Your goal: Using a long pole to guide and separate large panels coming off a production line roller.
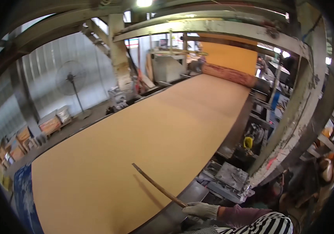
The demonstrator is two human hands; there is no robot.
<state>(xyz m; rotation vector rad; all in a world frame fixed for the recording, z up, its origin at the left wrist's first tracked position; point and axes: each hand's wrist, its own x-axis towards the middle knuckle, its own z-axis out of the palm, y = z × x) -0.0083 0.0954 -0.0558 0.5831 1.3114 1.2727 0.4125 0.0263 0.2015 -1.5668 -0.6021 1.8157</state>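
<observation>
My right hand [202, 210], in a pale knitted glove, is closed round the lower end of a long thin wooden stick [159, 188]. The stick looks slightly curved and points up and to the left, with a flat, narrow tip. Its shadow falls on a broad tan sheet [135, 144] beneath, and the tip appears to be held above that surface. A purple sleeve and black-and-white striped cloth cover the arm. My left hand is not in view.
The sheet runs back to a reddish roller [229, 75], where an orange-yellow sheet [229, 56] rises. Blue material [26, 195] shows at the near left edge. Machine parts [231, 175] and a thick post [292, 132] stand right. A fan [70, 78] and boxes [50, 124] are left.
</observation>
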